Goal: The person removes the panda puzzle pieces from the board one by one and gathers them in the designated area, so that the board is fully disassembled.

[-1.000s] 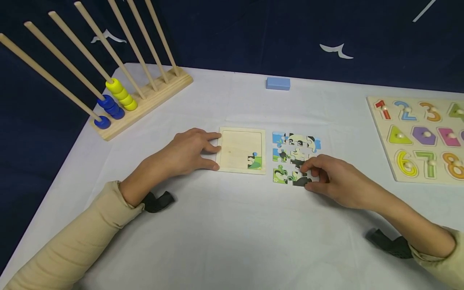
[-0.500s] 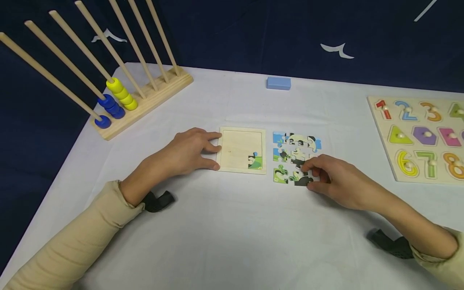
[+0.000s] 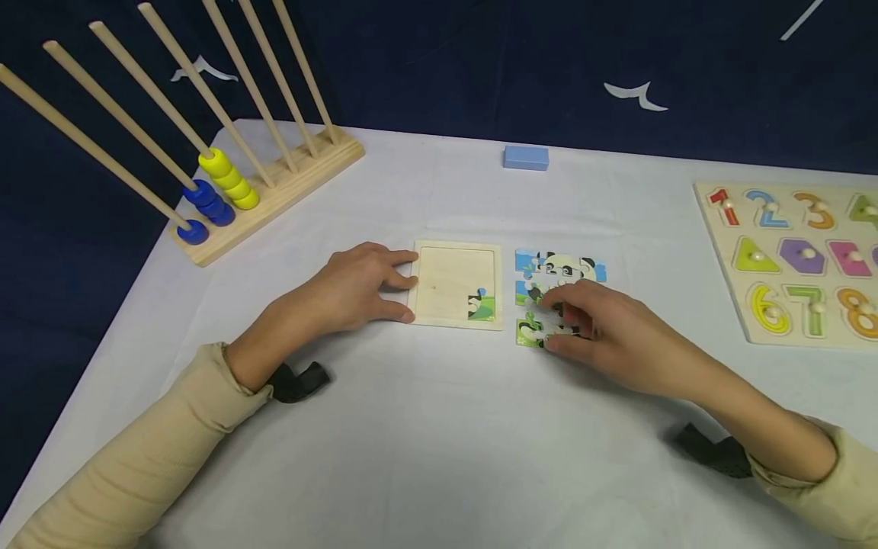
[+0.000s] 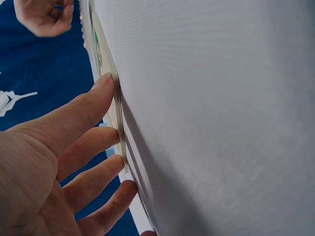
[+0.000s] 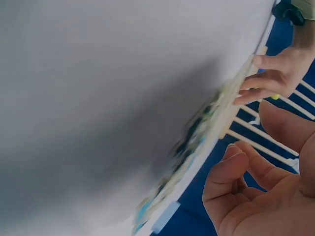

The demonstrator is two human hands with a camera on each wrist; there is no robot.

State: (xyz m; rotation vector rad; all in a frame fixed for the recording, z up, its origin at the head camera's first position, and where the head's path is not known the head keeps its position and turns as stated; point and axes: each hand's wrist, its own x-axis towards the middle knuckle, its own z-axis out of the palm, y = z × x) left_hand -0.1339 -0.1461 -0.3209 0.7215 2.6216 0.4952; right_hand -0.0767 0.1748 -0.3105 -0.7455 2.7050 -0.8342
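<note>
My left hand (image 3: 360, 286) rests at the left edge of a small square wooden puzzle tray (image 3: 446, 278), fingers spread and fingertips against its rim. In the left wrist view the thumb (image 4: 93, 105) and fingers line that edge. One green panda jigsaw piece (image 3: 483, 305) lies in the tray's lower right corner. Beside the tray, several loose panda puzzle pieces (image 3: 528, 263) are laid out in rows. My right hand (image 3: 610, 328) hovers over the lower rows, thumb and index finger apart, hiding some pieces. In the right wrist view nothing shows between its thumb and fingers (image 5: 226, 172).
A wooden bead rack (image 3: 274, 198) with tall pegs and blue and yellow beads stands at the back left. A blue block (image 3: 526, 158) lies near the far table edge. On the right is a number-and-shape peg board (image 3: 789, 263). White cloth (image 3: 439, 442) covers the table.
My right hand has moved left across the loose pieces, from the right end of the lower rows toward their middle. The left hand and the tray have stayed in place.
</note>
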